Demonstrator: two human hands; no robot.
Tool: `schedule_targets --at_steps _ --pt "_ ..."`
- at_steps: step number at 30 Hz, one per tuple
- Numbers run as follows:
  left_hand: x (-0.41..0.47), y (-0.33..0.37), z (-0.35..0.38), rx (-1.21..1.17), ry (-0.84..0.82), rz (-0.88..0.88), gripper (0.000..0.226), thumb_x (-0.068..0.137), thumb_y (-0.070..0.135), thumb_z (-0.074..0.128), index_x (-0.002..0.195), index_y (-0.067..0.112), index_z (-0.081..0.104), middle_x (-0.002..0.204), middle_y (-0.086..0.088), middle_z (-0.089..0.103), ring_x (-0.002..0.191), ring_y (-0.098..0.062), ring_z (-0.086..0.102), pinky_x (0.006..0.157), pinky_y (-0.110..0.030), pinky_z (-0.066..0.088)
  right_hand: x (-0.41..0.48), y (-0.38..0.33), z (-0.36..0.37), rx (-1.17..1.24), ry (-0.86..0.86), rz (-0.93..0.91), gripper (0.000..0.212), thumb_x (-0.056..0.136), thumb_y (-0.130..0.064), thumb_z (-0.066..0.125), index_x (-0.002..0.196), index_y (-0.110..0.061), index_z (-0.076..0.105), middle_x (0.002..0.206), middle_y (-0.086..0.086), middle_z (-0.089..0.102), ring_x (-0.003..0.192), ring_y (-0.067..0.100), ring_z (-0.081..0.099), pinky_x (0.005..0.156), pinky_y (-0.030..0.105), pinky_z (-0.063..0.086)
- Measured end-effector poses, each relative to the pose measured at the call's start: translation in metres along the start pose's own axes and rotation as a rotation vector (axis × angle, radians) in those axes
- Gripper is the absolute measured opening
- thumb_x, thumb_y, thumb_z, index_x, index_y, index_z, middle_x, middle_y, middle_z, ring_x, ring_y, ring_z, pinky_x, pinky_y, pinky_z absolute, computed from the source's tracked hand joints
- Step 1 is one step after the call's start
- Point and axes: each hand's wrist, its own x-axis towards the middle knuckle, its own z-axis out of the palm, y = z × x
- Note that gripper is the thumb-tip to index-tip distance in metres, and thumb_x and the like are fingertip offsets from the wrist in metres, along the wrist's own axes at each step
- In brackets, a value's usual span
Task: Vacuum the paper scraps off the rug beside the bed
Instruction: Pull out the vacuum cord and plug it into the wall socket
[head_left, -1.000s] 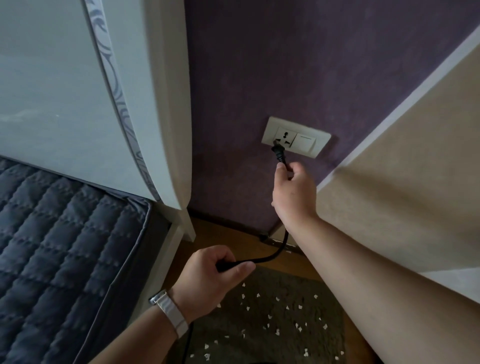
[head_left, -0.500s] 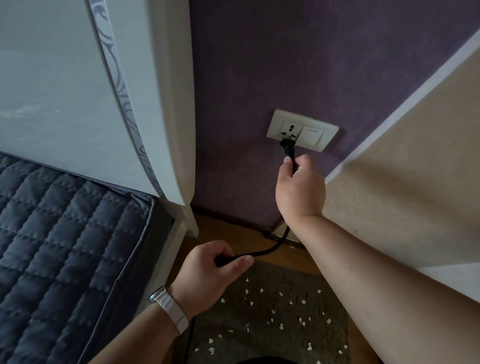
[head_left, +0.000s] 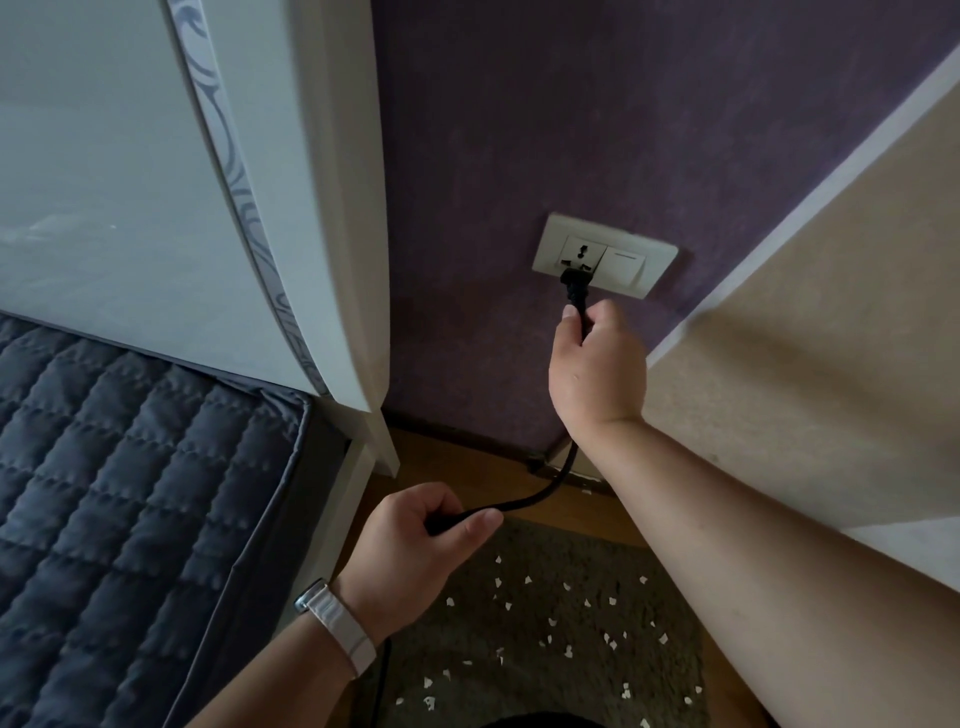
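Right now the right hand (head_left: 597, 364) pinches the plug (head_left: 575, 285) at the wall socket (head_left: 582, 254) while the left hand (head_left: 415, 551) grips the cord (head_left: 540, 496) to manage slack.

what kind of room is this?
Most likely a bedroom: a quilted bed with a white headboard, a wall socket, and a rug strewn with paper scraps beside the bed.

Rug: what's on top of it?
White paper scraps lie scattered over the rug. Its left part is covered by the left hand and its right edge by the right forearm, so anything there is hidden.
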Motion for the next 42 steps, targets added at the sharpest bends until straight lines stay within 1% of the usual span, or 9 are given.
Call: schedule_targets --at_steps 4,8,18,24,29,32,35,39,42 --pt "-0.003 -0.004 -0.003 -0.017 0.02 -0.024 0.047 0.067 0.061 0.061 0.071 0.015 0.064 0.057 0.002 0.057 0.047 -0.008 0.049 0.043 -0.016 0.038 0.005 -0.005 0.004 0.359 -0.145 0.208 0.033 0.103 -0.04 0.042 0.089 -0.014 0.057 0.065 -0.002 0.055 0.056 0.017 0.055 0.051 0.034 0.045" --pt "-0.009 -0.006 -0.004 -0.073 0.079 -0.068 0.045 0.066 0.059 0.063 0.074 0.014 0.065 0.053 0.003 0.056 0.044 -0.006 0.047 0.042 -0.015 0.037 0.015 -0.012 0.0 0.722 -0.227 0.417 0.031 0.104 -0.032 0.044 0.082 -0.013 0.055 0.049 -0.004 0.041 0.04 0.011 0.038 0.039 0.023 0.03" --pt "-0.009 -0.01 0.003 -0.12 0.211 -0.122 0.043 0.068 0.057 0.062 0.073 0.015 0.066 0.052 0.005 0.056 0.045 -0.004 0.047 0.042 -0.014 0.036 0.029 -0.031 -0.001 0.898 -0.182 0.633 0.033 0.102 -0.026 0.048 0.072 -0.012 0.051 0.047 -0.004 0.038 0.035 0.008 0.034 0.039 0.021 0.022" --pt "-0.001 -0.012 0.008 -0.073 0.193 -0.134 0.041 0.072 0.056 0.061 0.075 0.016 0.067 0.055 0.001 0.057 0.046 -0.005 0.049 0.043 -0.015 0.038 0.029 -0.022 -0.002 0.848 -0.241 0.527 0.032 0.103 -0.028 0.049 0.075 -0.011 0.052 0.045 -0.004 0.038 0.036 0.009 0.035 0.037 0.021 0.024" --pt "-0.009 -0.022 0.022 -0.068 0.193 -0.213 0.027 0.085 0.045 0.061 0.081 0.019 0.066 0.06 -0.002 0.059 0.048 -0.005 0.05 0.044 -0.014 0.041 0.026 -0.015 -0.01 0.723 -0.322 0.403 0.031 0.103 -0.033 0.046 0.081 -0.013 0.056 0.046 -0.002 0.051 0.039 0.014 0.049 0.039 0.022 0.036" --pt "-0.012 -0.029 0.029 -0.06 0.179 -0.23 0.017 0.09 0.038 0.061 0.085 0.022 0.065 0.066 -0.002 0.063 0.051 -0.005 0.053 0.046 -0.013 0.043 0.009 -0.003 -0.015 0.478 -0.362 0.182 0.026 0.101 -0.041 0.047 0.092 -0.019 0.058 0.068 0.0 0.063 0.057 0.017 0.063 0.059 0.035 0.05" --pt "-0.015 -0.036 0.033 -0.033 0.137 -0.194 0.005 0.092 0.03 0.061 0.096 0.028 0.064 0.083 -0.001 0.069 0.069 -0.008 0.064 0.061 -0.017 0.053 -0.02 0.014 -0.021 0.211 -0.436 -0.017 0.033 0.1 -0.049 0.045 0.11 -0.02 0.058 0.084 -0.006 0.061 0.079 0.015 0.063 0.069 0.035 0.048" --pt "-0.023 -0.047 0.033 0.113 0.101 -0.161 0.039 0.091 0.033 0.063 0.128 0.032 0.053 0.119 0.018 0.059 0.107 0.002 0.057 0.086 -0.014 0.045 -0.061 0.049 -0.028 -0.021 -0.57 -0.109 0.054 0.096 -0.057 0.046 0.138 -0.023 0.048 0.132 -0.003 0.054 0.118 0.014 0.053 0.085 0.028 0.044" --pt "-0.042 -0.052 0.028 0.294 0.109 -0.116 0.048 0.091 0.04 0.06 0.136 0.036 0.044 0.126 0.02 0.049 0.094 0.006 0.053 0.072 -0.006 0.036 -0.092 0.071 -0.041 -0.115 -0.607 -0.245 0.054 0.097 -0.05 0.049 0.141 -0.02 0.047 0.139 -0.003 0.049 0.126 0.015 0.049 0.093 0.027 0.043"
